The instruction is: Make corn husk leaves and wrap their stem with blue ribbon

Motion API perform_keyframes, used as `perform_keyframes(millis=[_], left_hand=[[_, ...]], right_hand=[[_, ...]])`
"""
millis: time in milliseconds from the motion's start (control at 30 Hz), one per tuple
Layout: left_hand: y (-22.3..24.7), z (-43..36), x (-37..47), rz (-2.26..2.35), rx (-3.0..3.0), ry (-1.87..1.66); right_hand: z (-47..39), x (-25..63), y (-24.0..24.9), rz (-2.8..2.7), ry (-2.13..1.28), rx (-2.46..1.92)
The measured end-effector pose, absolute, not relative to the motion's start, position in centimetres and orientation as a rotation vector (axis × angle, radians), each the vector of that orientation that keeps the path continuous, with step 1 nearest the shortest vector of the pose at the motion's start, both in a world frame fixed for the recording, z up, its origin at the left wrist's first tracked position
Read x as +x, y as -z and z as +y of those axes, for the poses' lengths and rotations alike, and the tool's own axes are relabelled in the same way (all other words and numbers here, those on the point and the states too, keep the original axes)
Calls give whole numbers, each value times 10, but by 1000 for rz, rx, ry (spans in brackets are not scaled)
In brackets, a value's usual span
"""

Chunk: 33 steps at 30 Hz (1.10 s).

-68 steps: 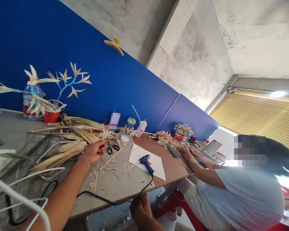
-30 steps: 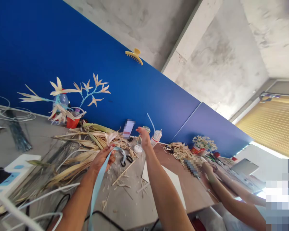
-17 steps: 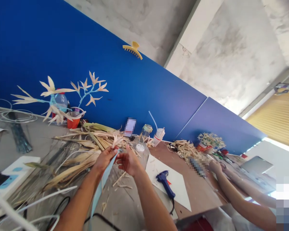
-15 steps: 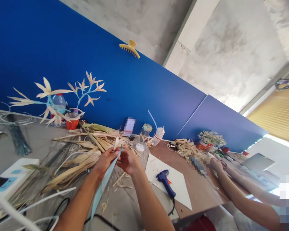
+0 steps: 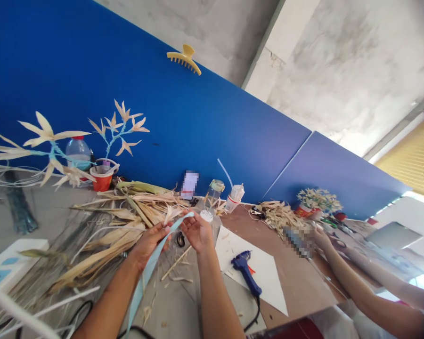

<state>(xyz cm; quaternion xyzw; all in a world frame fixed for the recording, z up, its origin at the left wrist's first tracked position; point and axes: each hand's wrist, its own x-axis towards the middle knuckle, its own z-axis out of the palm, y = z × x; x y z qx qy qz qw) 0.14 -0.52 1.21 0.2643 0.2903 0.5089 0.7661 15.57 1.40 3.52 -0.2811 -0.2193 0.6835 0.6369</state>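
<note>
My left hand point(image 5: 149, 246) is closed around the base of a pale corn-husk flower point(image 5: 171, 214), its petals pointing up past the fingertips. A light blue paper tape point(image 5: 150, 266) hangs below this hand and runs up across it. Pinched in my right hand point(image 5: 199, 234) is the upper end of that tape, pulled out to the right of the flower. What lies under the left fingers is hidden. Dry corn husks point(image 5: 102, 247) are heaped beside and behind my left hand. Right of my right forearm, a blue glue gun point(image 5: 246, 272) rests on white paper point(image 5: 275, 287).
Husk flowers on blue stems stand in a red-and-white cup point(image 5: 102, 178) at the back left. A power strip point(image 5: 19, 256) and bundled wires point(image 5: 21, 207) lie left. A phone point(image 5: 190, 184), jar point(image 5: 215, 189) and cup point(image 5: 233, 197) stand by the blue partition. A co-worker's hands point(image 5: 323, 240) work at right.
My right hand has moved away from my left, and the tape's upper end now stretches between them. The view has shifted slightly.
</note>
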Motion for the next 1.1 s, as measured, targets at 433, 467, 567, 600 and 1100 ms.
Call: perform_keyframes(millis=[433,467,567,600,1100], left_hand=[[-10,-3,2,673,546,-1127],[-11,-3,2,679,548,-1131],[-11,-4,2,676,572,-1127],[-11,-4,3,674,580,-1125],[-9,-5,5,723,577,-1096]], right_hand=[[16,154,-25,-557,-1435,-612],[15,151,-25,-585,-1448,-617],[12,143,-24,-667,-1502,-645],[12,140,-22,-668,-1512,-661],[13,137,-18,-619,-1550,-635]])
